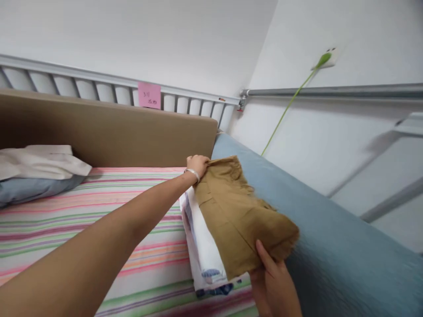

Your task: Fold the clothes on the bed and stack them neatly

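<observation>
A folded mustard-brown garment (238, 211), with a gathered or frayed-looking edge, hangs between my two hands; its exact kind I cannot tell. My left hand (198, 166), a silver bracelet at its wrist, is closed on the far left corner. My right hand (277, 281) grips the near right end, thumb on top and fingers hidden beneath. Partly covered below the garment lies a folded white cloth with a blue print (211, 259), resting on the striped bed sheet (148, 220).
A blue padded side (330, 246) runs along the right. Behind stands a brown headboard (132, 132) before a white radiator (102, 91) with a pink note (149, 94). White and grey-blue fabric (39, 165) lies at left. A green cable (291, 103) hangs from a wall socket.
</observation>
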{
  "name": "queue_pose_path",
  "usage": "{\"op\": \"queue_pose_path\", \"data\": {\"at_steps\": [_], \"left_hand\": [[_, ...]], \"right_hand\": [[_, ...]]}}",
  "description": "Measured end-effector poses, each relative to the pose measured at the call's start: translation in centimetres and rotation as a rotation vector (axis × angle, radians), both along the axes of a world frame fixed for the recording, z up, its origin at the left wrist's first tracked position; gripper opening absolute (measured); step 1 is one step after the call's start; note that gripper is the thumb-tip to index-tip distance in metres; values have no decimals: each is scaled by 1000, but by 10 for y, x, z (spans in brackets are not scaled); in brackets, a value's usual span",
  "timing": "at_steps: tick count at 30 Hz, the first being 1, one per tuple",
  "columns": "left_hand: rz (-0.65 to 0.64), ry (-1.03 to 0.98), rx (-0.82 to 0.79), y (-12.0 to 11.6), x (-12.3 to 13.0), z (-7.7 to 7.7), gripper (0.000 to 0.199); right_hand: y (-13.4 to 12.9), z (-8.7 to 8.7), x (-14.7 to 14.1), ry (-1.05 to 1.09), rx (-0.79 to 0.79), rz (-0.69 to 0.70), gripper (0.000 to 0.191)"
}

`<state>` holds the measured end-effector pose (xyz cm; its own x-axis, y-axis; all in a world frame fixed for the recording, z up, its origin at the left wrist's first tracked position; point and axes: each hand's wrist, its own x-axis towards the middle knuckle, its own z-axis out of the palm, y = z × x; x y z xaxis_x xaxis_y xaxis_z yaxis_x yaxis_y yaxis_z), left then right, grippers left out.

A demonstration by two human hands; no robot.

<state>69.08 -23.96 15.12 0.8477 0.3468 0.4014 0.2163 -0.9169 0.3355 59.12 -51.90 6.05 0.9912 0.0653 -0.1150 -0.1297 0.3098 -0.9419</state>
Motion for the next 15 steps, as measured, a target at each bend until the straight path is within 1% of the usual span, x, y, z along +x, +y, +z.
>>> {"op": "queue_pose_path", "data": {"at_steps": [1, 3, 5, 7, 9, 10, 12, 14, 15], "left_hand": [[-3, 6, 5, -1, 6, 2, 28], [-3, 46, 9, -4, 13, -2, 23], [10, 106, 2, -6, 13, -17, 19], [25, 160, -10, -6, 9, -36, 21], [34, 192, -20, -4, 4, -50, 29], [35, 199, -23, -2, 3, -54, 32], [35, 198, -25, -1, 2, -54, 33], [35, 166, -19, -6, 2, -46, 30], [37, 140, -12, -11, 1, -42, 32]], "right_hand": [[0, -4, 2, -23, -22, 2, 68], [5, -20, 4, -23, -31, 20, 68], [14, -42, 3, 3, -21, 31, 72], [22, -61, -1, 37, -7, 29, 73], [22, -72, -3, 56, -13, 27, 70], [20, -75, -3, 36, -58, 32, 64], [11, -76, 0, -56, -206, 47, 52], [2, -74, 5, -174, -354, 64, 46], [-3, -73, 6, -264, -452, 88, 41]]}}
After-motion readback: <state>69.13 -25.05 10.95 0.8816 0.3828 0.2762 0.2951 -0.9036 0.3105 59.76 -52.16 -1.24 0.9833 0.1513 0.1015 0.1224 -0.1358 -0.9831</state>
